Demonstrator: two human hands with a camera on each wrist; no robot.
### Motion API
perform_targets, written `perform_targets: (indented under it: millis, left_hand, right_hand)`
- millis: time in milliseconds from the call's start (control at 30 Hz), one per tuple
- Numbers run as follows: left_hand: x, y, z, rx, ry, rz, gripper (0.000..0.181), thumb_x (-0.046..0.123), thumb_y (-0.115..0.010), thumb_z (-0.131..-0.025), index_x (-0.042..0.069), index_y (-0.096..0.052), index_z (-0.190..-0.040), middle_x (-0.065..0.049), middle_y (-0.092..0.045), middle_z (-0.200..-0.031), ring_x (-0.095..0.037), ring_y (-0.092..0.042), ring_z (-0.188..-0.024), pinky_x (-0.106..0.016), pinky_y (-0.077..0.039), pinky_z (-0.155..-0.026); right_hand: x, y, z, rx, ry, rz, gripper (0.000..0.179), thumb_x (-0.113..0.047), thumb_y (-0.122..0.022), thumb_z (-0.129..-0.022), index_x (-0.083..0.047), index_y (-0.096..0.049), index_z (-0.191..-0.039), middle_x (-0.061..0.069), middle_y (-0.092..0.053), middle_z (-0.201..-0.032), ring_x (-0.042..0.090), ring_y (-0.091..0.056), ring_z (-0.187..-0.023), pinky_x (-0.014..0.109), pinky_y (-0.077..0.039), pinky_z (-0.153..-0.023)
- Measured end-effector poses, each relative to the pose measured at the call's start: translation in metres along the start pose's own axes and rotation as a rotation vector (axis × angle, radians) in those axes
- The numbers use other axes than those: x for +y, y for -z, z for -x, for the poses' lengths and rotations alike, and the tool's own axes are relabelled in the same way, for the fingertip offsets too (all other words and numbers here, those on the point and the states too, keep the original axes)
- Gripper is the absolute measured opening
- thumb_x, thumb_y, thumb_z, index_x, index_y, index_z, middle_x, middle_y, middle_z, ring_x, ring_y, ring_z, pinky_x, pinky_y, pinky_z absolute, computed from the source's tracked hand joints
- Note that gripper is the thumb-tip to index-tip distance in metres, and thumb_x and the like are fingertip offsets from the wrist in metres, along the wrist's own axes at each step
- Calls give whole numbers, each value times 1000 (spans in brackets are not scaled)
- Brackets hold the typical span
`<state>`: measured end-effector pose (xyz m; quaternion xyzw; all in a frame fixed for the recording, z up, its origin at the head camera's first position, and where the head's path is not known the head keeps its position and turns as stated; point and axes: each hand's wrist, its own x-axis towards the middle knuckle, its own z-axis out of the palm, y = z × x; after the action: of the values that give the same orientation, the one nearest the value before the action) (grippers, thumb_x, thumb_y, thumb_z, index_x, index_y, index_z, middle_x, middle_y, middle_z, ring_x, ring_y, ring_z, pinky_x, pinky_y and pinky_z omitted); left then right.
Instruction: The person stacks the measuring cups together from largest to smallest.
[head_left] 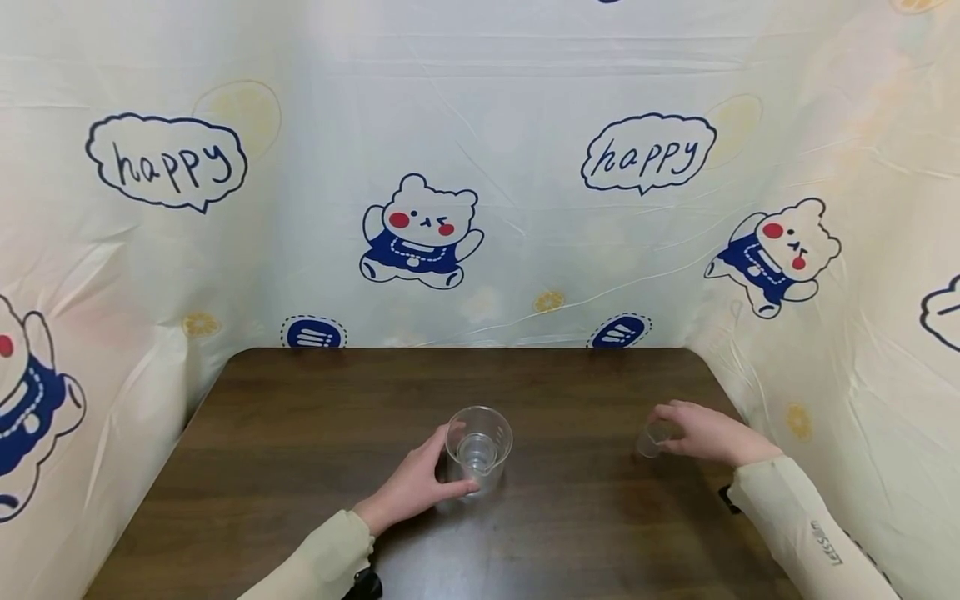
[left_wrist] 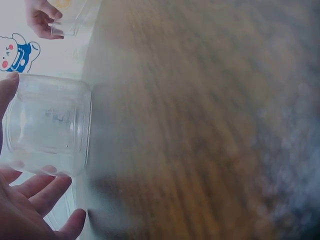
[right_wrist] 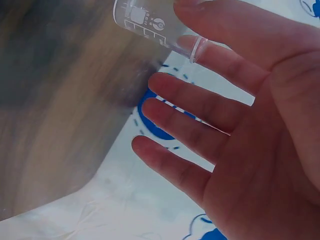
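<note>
A large clear glass beaker (head_left: 493, 477) stands on the brown table (head_left: 315, 425), near its middle. Inside it shows a smaller clear vessel (head_left: 477, 454). My left hand (head_left: 411, 485) holds the large beaker from the left, thumb on the near side and fingers round the far side. Over to the right, my right hand (head_left: 708, 435) pinches a small clear beaker (right_wrist: 145, 27) by its rim between thumb and index finger. White printed markings run along that small beaker's side. The other fingers (right_wrist: 190, 100) of this hand are spread out, off the glass.
A pale curtain (head_left: 525, 100) printed with bears, lemon slices and the word "happy" hangs behind the table and along both sides. The table's far edge meets it. Bare tabletop lies between the two beakers.
</note>
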<state>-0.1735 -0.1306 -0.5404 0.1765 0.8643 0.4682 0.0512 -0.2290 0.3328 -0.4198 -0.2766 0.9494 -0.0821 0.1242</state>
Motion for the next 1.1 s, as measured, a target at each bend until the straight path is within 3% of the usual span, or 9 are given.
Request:
perform_targets:
  millis: [467,1100]
  left_hand:
    - [2,1,1,-5,3,8,98,55,-85,-83,19,-35,-160,0,-50,-154,-26,-53,-138,-55,-42,-111]
    - [1,2,1,-5,1,-7,98,57,-84,-83,19,-36,-159,-3,-51,-154,-28,-54,-137,-54,-44,-110]
  right_hand:
    - [-29,9,-5,30,97,4,28,-16,-82,-88,-11,-70,-113,2,-68,-106,24,-65,-98,46,-55,-86]
    - [-50,21,-7,27,90,42,29,-20,-82,-90,-14,-71,-116,-2,-69,-106,21,-65,-98,46,-57,-86]
